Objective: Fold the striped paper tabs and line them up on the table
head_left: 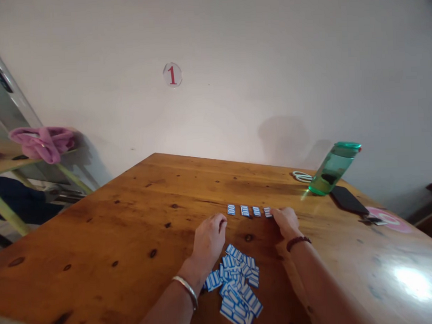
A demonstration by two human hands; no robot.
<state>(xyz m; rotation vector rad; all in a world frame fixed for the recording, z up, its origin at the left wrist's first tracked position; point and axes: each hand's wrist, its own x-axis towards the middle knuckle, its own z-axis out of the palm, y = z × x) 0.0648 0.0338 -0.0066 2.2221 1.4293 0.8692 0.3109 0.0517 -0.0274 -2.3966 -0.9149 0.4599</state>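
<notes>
Small blue-and-white label strips lie in a row of little sets across the wooden table [132, 202]. My right hand [286, 220] is at the right end of the row, its closed fingertips on the rightmost label strip [267, 212]. To the left of the leftmost strip [231, 209], my left hand [210, 233] rests low over the table with its fingers curled in. Whatever its fingertips may hold is hidden. A loose, overlapping pile of the same label strips [237, 284] lies between my forearms, nearer to me.
Toward the back right stand a green water bottle [335, 169], a coiled white cable [301, 177] and a dark phone [348, 201]. Keys [372, 219] lie by a pink round mat [395, 219]. A pink cloth [47, 142] hangs on another table at left. The wall is behind.
</notes>
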